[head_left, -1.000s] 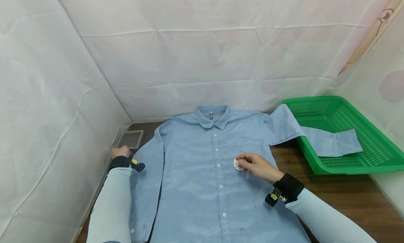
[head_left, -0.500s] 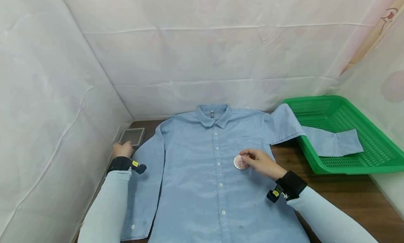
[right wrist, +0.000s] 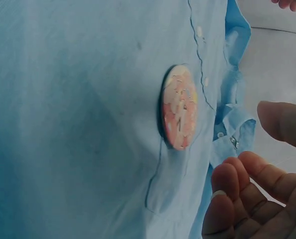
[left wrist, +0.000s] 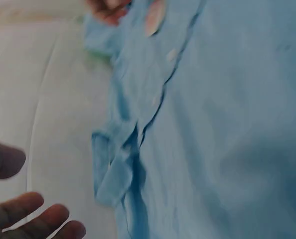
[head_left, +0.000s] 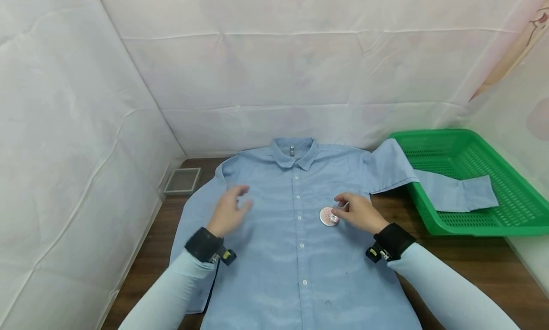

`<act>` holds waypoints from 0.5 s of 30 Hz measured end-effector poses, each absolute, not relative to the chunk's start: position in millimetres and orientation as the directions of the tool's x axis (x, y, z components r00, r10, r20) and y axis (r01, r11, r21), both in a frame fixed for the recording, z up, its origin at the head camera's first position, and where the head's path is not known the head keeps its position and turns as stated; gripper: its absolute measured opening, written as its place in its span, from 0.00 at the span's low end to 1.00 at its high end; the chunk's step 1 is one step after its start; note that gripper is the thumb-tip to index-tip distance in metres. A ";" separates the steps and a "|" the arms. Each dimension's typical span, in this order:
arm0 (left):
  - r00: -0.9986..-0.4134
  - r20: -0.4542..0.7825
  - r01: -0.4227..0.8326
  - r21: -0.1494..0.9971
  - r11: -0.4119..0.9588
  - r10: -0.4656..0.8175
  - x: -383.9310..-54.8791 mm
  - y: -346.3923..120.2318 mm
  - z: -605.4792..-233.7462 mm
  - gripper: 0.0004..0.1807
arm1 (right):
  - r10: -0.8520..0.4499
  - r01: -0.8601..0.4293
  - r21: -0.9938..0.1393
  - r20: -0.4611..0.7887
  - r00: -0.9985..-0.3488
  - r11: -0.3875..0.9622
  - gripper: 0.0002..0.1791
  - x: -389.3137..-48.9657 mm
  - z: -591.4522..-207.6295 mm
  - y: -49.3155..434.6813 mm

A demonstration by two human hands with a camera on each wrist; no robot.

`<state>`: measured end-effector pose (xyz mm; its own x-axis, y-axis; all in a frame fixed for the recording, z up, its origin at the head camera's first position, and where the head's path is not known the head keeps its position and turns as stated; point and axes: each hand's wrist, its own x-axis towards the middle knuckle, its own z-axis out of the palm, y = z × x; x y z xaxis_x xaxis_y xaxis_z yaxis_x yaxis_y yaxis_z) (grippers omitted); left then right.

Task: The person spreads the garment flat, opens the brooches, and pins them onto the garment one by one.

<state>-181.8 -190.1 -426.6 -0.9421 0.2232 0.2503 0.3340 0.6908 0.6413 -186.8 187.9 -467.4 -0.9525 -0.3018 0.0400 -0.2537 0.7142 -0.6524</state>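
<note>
A light blue button-up shirt lies spread face up, collar toward the back wall. On its chest, right of the button line, sits a round pink-and-white badge with a printed picture. My right hand is just right of the badge with loosely bent fingers; in the right wrist view the thumb and fingers stand apart, and the badge lies beyond them near the pocket. Over the shirt's left side my left hand, slightly blurred, hovers with spread fingers and holds nothing. Its fingers show against the wall in the left wrist view.
A green plastic basket stands at the right, with one shirt sleeve draped into it. A small clear-rimmed box sits at the back left corner. White cloth walls enclose the brown wooden table.
My left hand has left the small box at the back left and moved right over the shirt. My right fingers have opened away from the badge, which stays on the chest.
</note>
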 end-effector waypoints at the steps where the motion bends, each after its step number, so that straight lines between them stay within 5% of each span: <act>1: -0.928 0.250 0.374 0.597 0.710 0.278 -176.3 -180.3 -430.1 0.23 | -0.298 -0.249 -0.647 0.034 -0.954 0.720 0.22 -188.1 -468.9 188.0; 7: -0.859 0.140 0.506 0.375 0.777 0.492 -154.3 -137.6 -448.6 0.35 | -0.262 -0.198 -0.638 -0.006 -0.965 0.744 0.24 -194.9 -476.1 188.2; 15: -0.817 0.051 0.567 0.251 0.784 0.575 -145.2 -105.3 -461.7 0.44 | -0.268 -0.203 -0.599 -0.019 -0.963 0.774 0.25 -197.8 -480.2 184.7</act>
<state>-145.2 -105.3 -461.7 -0.8167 0.5748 0.0507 0.5674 0.7842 0.2512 -197.8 184.7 -480.2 -0.9633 -0.2677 -0.0193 -0.2033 0.7745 -0.5990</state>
